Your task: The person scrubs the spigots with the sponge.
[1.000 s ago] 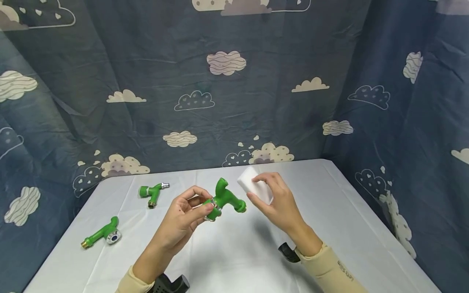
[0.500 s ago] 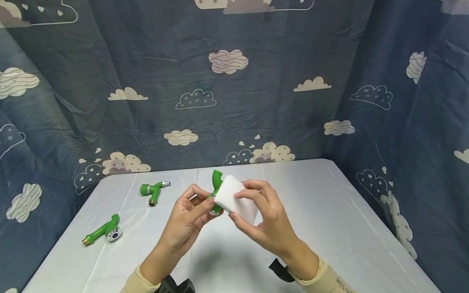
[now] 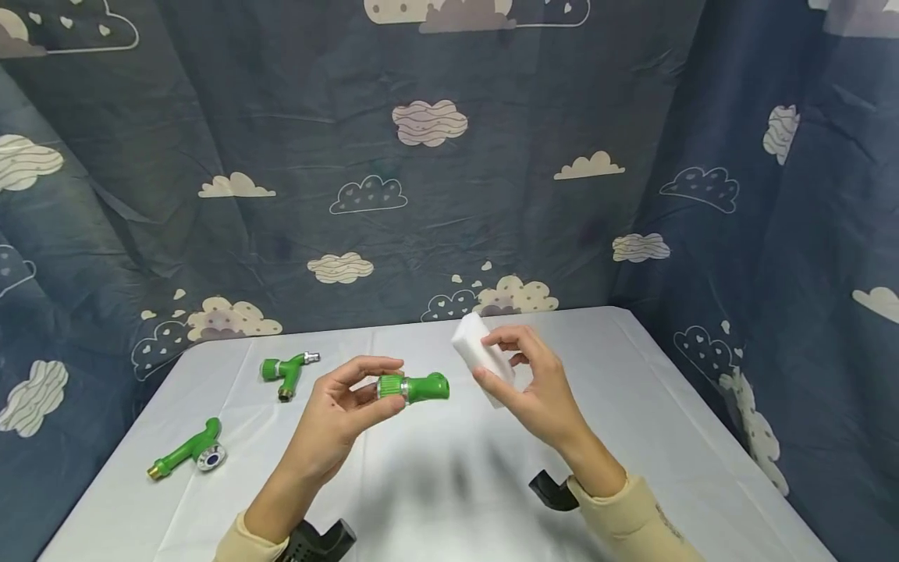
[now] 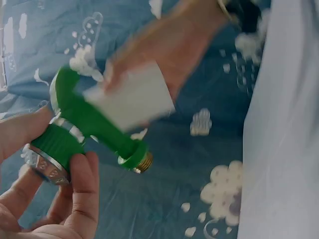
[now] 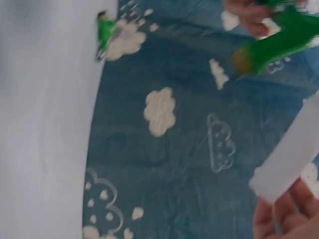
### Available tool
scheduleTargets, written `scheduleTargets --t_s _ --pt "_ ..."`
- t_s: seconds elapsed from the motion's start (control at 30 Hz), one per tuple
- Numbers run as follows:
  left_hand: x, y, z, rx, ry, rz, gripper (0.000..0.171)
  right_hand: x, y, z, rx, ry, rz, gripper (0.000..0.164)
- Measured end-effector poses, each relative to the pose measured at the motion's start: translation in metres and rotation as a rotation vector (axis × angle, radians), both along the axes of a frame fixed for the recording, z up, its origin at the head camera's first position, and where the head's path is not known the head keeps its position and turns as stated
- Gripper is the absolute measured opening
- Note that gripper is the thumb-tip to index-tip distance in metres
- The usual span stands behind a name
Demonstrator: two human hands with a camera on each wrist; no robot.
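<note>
My left hand (image 3: 330,425) pinches a green tap (image 3: 427,387) by its ribbed knob, between thumb and fingers, above the table. In the left wrist view the tap's curved spout and brass threaded end show. To the right, my right hand (image 3: 551,394) grips a white sponge block (image 3: 481,350) between thumb and fingertips. A gap separates sponge and tap in the head view. The left wrist view has the blurred sponge (image 4: 137,97) behind the tap. In the right wrist view the sponge (image 5: 289,149) appears as a long white slab below the tap (image 5: 281,47).
Two more green taps lie on the left of the white table (image 3: 632,460): one tap with a chrome round face (image 3: 188,451) nearer me, another tap with a metal nozzle (image 3: 289,373) farther back. A dark cloud-print curtain (image 3: 492,203) stands behind the table.
The sponge first came left against the tap, then drew back right, away from it. My left hand has turned the tap, so its spout now points right.
</note>
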State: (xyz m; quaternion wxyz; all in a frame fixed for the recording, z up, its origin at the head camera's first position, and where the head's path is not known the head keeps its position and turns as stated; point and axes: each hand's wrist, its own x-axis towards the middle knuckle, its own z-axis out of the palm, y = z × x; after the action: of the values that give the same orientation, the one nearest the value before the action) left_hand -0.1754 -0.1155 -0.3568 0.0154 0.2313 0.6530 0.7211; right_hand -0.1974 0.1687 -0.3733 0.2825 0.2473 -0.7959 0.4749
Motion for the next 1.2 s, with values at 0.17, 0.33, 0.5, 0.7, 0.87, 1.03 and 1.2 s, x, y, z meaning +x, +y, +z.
scheduleTargets --t_s 0.17,0.33,0.5,0.7,0.87,1.03,1.2 --pt "0.000 -0.004 0.000 -0.023 0.063 0.022 0.053 0.014 -0.011 0.005 0.006 0.025 0.252 0.039" --pt "0.000 -0.010 -0.001 -0.001 0.111 -0.006 0.049 0.018 -0.024 0.001 0.050 -0.005 0.400 0.039" --pt "0.000 -0.017 -0.001 -0.007 0.195 -0.051 0.042 0.006 -0.027 -0.008 0.068 -0.011 0.363 0.038" --pt "-0.006 -0.021 0.000 0.054 0.217 -0.151 0.043 -0.014 -0.008 -0.021 0.165 -0.060 0.075 0.037" --pt "-0.025 -0.032 -0.009 -0.073 0.158 -0.021 0.049 -0.028 0.011 -0.028 0.203 -0.122 -0.045 0.037" --pt "-0.062 -0.049 -0.042 -0.332 -0.007 0.162 0.044 -0.040 0.027 -0.036 0.222 -0.169 -0.103 0.036" --pt "-0.096 -0.072 -0.076 -0.474 -0.068 0.230 0.038 -0.047 0.041 -0.050 0.266 -0.223 -0.134 0.035"
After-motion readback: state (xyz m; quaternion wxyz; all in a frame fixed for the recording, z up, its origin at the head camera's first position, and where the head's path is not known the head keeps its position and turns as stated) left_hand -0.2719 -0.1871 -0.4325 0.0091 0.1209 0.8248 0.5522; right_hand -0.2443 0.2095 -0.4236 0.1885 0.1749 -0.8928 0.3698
